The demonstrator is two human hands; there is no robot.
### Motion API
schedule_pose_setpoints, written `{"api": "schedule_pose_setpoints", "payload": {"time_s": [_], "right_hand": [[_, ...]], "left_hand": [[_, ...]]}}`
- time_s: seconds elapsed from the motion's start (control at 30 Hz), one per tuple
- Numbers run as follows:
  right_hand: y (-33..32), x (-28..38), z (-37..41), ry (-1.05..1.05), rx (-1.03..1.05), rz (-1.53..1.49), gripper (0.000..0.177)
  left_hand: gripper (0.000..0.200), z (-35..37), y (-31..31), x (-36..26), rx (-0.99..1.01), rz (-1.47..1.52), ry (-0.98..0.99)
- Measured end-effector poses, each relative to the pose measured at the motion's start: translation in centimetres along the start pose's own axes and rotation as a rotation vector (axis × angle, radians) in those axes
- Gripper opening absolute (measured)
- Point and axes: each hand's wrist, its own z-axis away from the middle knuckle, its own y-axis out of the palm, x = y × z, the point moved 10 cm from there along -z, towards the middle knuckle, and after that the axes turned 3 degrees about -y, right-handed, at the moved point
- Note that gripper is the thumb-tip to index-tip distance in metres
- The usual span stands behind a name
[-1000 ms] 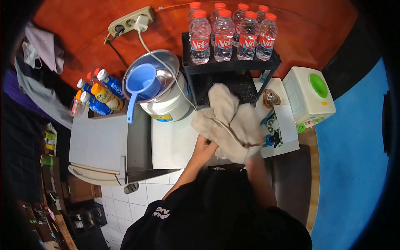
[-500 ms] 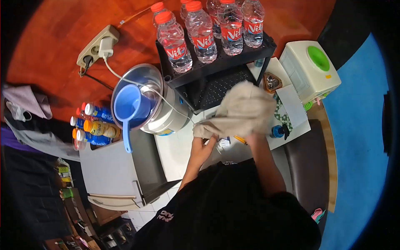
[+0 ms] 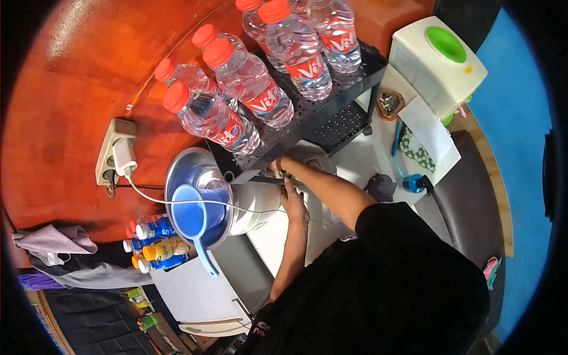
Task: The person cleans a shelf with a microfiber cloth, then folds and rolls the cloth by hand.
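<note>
Under black rack — beige cloth, crumpled, right hand clutching it.

Left arm: bare forearm, stretched straight forward from the body.
Left hand: back up, fingers pointing ahead; grip cannot be made out.
Right arm: bare, bent at the elbow, angled across ahead of the left hand.
Right hand: farthest forward, fingers curled closed.

"Vit" on red labels of water btls; "…LUS" on small blue btl.
</note>
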Motion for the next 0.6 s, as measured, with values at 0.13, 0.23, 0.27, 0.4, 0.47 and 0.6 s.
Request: {"api": "schedule_pose_setpoints", "payload": {"time_s": [0.13,0.23,0.27,0.4,0.47,0.6], "right_hand": [[2.1,-0.9,0.9,-0.052,0.077,0.141,0.057],[1.3,-2.4,0.2,-0.077,0.101,0.239,0.056],[1.3,-2.4,-0.2,-0.086,0.106,0.273,0.056],[2.0,-2.4,0.1,-0.128,0.136,0.396,0.055],[2.7,-2.3,0.7,-0.15,0.151,0.45,0.054],[3.0,-1.2,-0.3,-0.187,0.141,0.571,0.053]], "left_hand": [[0.042,-3.5,0.8,-0.1,0.096,0.063,0.302],[0.036,-4.6,-0.4,0.8,-0.016,-0.364,0.191],[0.036,-5.2,-0.5,1.6,-0.013,-0.363,0.183],[0.026,-4.0,-0.5,-0.4,-0.073,-0.239,0.46],[0.039,-3.7,-0.2,0.3,-0.02,-0.2,0.357],[0.039,-3.6,0.2,-0.6,0.025,-0.258,0.405]]}}
